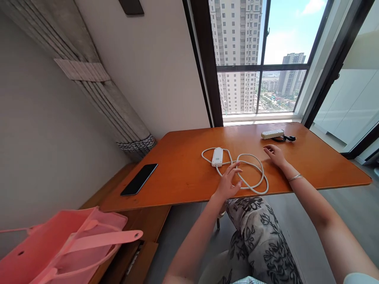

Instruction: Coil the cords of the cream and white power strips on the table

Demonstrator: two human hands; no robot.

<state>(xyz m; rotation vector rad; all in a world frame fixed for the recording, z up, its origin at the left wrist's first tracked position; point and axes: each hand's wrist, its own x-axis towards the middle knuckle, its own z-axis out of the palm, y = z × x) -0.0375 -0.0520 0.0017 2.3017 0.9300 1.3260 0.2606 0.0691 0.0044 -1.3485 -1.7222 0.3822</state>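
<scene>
A white charger block [217, 156] lies on the orange wooden table [310, 165] with its white cable [258, 167] looped loosely beside it. My left hand [228, 183] hovers over the near part of the cable loops, fingers spread, touching or just above the cord. My right hand [275, 154] rests flat on the table to the right of the loops, fingers apart, holding nothing. A thin bracelet circles my right wrist.
A black phone [139, 179] lies at the table's left end. A white power strip [272, 133] with a black plug sits near the window. A pink bag [65, 244] stands at lower left on a wooden bench. Large window behind the table.
</scene>
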